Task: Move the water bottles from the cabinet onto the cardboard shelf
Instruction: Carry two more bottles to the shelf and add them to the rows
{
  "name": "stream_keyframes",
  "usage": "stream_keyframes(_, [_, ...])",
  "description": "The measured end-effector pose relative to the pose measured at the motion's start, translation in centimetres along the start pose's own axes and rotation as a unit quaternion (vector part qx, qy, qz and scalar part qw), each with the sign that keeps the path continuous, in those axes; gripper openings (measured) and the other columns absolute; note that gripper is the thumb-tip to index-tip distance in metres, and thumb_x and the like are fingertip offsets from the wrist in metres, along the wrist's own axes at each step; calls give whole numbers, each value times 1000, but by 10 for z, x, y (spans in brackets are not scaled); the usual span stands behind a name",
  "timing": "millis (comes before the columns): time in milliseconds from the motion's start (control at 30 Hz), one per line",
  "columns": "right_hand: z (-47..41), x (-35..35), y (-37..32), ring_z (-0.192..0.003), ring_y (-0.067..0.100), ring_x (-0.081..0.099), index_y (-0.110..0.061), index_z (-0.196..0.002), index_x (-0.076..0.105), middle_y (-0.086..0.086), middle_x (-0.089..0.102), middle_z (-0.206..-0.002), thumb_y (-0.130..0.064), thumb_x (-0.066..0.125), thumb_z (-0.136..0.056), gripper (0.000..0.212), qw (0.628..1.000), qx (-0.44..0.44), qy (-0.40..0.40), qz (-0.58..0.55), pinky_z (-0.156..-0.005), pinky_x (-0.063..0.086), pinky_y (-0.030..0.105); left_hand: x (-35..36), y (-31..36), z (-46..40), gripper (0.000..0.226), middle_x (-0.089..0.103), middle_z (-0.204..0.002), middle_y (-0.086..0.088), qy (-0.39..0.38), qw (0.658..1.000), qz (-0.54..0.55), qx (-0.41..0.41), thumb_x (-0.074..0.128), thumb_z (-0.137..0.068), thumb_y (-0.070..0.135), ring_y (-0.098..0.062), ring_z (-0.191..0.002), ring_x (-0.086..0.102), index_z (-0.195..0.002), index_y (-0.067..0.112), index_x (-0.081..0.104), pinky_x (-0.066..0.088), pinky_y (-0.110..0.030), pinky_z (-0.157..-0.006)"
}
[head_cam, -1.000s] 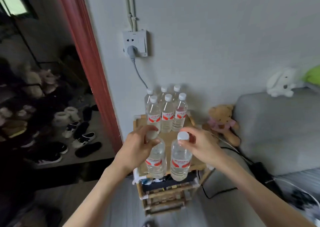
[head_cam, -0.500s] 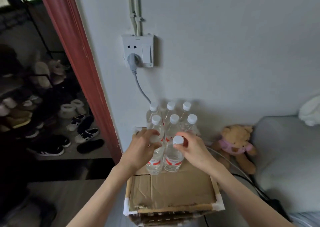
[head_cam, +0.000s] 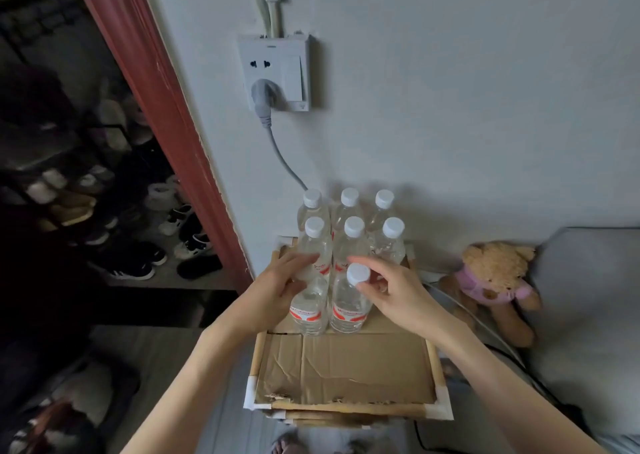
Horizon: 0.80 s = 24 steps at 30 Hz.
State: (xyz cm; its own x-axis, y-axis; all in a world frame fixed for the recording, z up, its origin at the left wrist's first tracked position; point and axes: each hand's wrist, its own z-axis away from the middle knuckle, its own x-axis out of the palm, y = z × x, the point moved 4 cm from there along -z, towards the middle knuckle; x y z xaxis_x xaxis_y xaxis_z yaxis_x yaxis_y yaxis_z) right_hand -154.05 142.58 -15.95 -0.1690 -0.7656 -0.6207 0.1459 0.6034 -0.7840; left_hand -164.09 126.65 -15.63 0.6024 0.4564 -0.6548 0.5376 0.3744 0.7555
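Head view: bottles (head_cam: 329, 301) now nearer cardboard shelf (head_cam: 346, 367).

Clear glossy plastic bottles (head_cam: 348, 301) – creased, matt cardboard shelf (head_cam: 346, 367).

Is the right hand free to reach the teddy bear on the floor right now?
Probably not yet: the right hand pinches the cap of a water bottle. The teddy bear itself sits unobstructed.

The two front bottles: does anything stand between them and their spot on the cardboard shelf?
Nothing visible does. The left hand grips the left bottle, the right hand the right bottle; both seem to stand on the cardboard shelf, before six placed bottles.
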Motion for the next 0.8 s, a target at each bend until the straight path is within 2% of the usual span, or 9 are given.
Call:
stream_keyframes(133, [-1,-4,0,-81,9,56,-23,-102,59,-8,59,-93,-26,71,-76,29,998,12,62,28,-70,41,17,-1,-2,4,38,55,-102,5,68,997,8,-22,55,-85,3,-7,-83,52,-120,17,54,36,-3,-75])
stream_keyframes(267, [-1,-1,2,-70,8,50,-24,-87,47,-12,52,-84,-46,73,-68,39,991,16,87,97,-60,38,19,-4,-3,2,34,49,-85,19,146,988,-6,-56,69,-77,20,-1,-69,49,-109,19,59,38,-9,-68])
stream_keyframes(333, [-1,1,3,-80,9,52,-24,-94,47,-9,55,-94,-46,71,-71,40,993,8,74,90,-66,39,19,-6,-2,1,34,49,-85,20,150,987,-2,-58,72,-73,24,1,-73,48,-104,19,59,38,-8,-67])
stream_keyframes(433, [3,3,4,-107,3,44,-28,-122,44,-11,50,-119,-36,65,-80,47,998,-6,-8,60,-89,38,21,-4,-2,0,39,49,-96,19,105,994,8,-41,71,-75,20,0,-79,48,-111,18,56,38,-7,-71])
stream_keyframes(533, [6,1,7,-112,3,40,-31,-127,43,-19,46,-120,-26,60,-85,45,997,-6,-48,62,-98,37,28,-5,-4,4,47,49,-110,15,35,999,13,-17,63,-81,10,0,-80,48,-125,23,49,37,-6,-73])
stream_keyframes(600, [4,-1,10,-102,6,48,-29,-117,50,-13,55,-113,-28,64,-82,38,997,5,-17,70,-92,43,30,-7,-5,6,46,51,-102,19,23,999,13,-21,61,-82,6,-5,-79,48,-123,24,50,37,-7,-73])
stream_keyframes(667, [2,-2,10,-87,11,52,-24,-102,52,-7,57,-98,-37,70,-75,35,994,6,40,102,-78,47,32,-7,-8,4,40,54,-94,16,53,998,13,-41,65,-79,10,-7,-76,50,-116,23,55,40,-12,-73])
stream_keyframes(733, [2,-2,8,-76,13,51,-19,-91,49,-7,53,-87,-45,72,-69,41,984,-3,103,149,-64,41,28,-7,-11,2,34,57,-89,11,104,992,23,-61,72,-74,18,-5,-75,52,-104,23,58,41,-11,-69])
stream_keyframes(800, [4,1,8,-74,14,51,-18,-89,47,-5,52,-86,-49,71,-67,45,976,-8,142,166,-62,39,27,-2,-13,2,32,57,-88,12,133,988,42,-70,76,-70,24,-3,-77,52,-94,25,55,40,-10,-66])
